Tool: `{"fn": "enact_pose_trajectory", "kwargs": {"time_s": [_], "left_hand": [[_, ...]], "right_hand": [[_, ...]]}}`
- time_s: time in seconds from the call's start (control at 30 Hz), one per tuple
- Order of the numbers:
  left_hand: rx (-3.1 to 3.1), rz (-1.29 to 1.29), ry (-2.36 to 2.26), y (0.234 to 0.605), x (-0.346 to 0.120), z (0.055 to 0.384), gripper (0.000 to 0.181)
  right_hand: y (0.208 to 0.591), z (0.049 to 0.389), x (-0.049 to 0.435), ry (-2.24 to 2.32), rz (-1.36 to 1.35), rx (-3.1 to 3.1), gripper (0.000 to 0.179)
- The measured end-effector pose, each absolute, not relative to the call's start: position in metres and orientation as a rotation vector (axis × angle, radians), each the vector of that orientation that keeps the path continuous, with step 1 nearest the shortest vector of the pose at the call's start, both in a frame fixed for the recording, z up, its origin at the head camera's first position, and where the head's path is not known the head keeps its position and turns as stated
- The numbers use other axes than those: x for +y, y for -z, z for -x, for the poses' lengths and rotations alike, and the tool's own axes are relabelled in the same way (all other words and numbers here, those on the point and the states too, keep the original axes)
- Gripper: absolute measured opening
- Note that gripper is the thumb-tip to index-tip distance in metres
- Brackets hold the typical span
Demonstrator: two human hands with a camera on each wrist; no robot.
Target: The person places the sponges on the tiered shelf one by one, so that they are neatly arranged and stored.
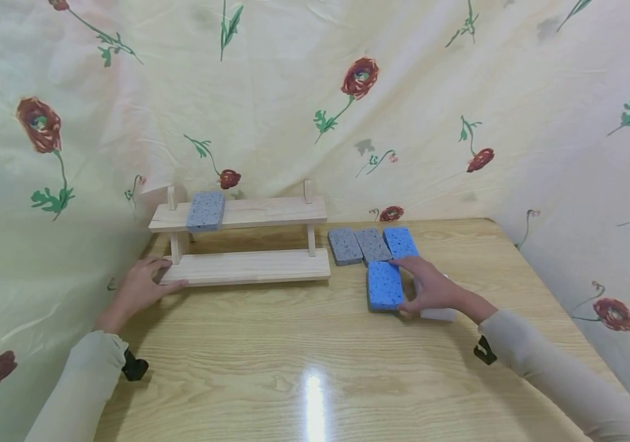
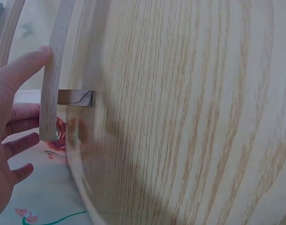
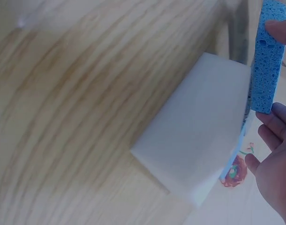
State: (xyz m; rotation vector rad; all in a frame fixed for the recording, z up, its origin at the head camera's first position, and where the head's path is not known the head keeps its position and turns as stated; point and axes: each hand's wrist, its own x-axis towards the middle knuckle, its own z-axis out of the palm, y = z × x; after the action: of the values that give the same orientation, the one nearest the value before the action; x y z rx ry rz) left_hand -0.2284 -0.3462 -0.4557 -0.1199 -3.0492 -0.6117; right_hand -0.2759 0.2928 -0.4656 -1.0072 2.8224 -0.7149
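My right hand [image 1: 431,287] pinches a blue sponge [image 1: 384,286] between thumb and fingers, at its right side. The right wrist view shows that sponge edge-on [image 3: 268,65], thumb at one end and fingertips at the other. At the far left, my left hand [image 1: 140,285] holds the end of a two-tier wooden shelf [image 1: 254,268], thumb along the lower board's front edge and fingers around its left end. On the upper tier lies a grey sponge [image 1: 207,210], toward the left.
Two grey sponges [image 1: 345,246] [image 1: 373,245] and another blue sponge [image 1: 401,243] lie in a row right of the shelf. A white sponge-like block [image 3: 194,126] sits under and beside my right hand. Flowered cloth [image 1: 271,110] hangs behind the wooden table [image 1: 248,356].
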Motion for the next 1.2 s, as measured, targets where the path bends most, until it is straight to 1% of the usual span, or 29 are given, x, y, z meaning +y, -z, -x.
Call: {"fn": "enact_pose_trajectory", "kwargs": {"time_s": [0.53,1.0,1.2], "left_hand": [[-3.05,0.111,0.625,0.455,-0.347,0.227,0.086],[-3.049,0.107,0.627,0.458,-0.348,0.228,0.088],[-3.039,0.121,0.621,0.457,-0.347,0.229,0.085]], "right_hand": [[0.442,0.277,0.273,0.768,1.032,2.838,0.103],[0.422,0.28,0.254,0.804,1.131,2.868,0.099],[0.415,0.282,0.247,0.816,1.168,2.889,0.101]]}}
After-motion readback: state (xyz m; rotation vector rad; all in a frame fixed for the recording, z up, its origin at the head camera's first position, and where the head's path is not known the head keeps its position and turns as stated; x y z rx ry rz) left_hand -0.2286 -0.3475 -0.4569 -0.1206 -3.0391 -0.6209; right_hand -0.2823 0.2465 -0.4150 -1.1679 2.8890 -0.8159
